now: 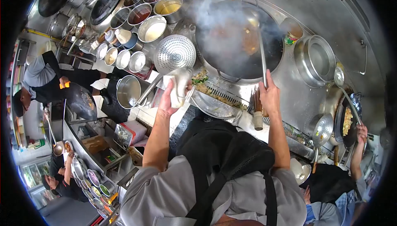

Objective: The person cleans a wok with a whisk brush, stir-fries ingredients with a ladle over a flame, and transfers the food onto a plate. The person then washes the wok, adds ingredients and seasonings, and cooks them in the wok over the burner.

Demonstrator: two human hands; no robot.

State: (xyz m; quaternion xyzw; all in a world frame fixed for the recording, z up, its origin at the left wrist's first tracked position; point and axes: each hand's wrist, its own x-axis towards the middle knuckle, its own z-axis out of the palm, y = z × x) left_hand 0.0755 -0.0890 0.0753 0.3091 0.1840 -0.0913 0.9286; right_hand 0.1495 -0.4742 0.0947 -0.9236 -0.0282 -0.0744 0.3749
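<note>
My left hand [167, 98] is closed around a folded white cloth [180, 86], held left of the wok and below the round perforated strainer [175, 53]. My right hand [269, 95] grips the long metal handle of a ladle [263, 54], whose head reaches into the large black wok [266, 62]. Brown food [249, 42] shows in the wok, partly hidden by thick steam. Just beneath my right hand stands a bamboo brush [257, 116]. Food scraps [200, 79] lie along the slotted drain [221, 93] at the stove's front.
Sauce bowls [168, 6] crowd the upper left, near squeeze bottles [123, 35]. A metal pot [129, 90] stands at left; stacked pans [316, 58] and a jar [292, 29] sit at right. A co-worker [331, 184] works close on my right; two others are at left.
</note>
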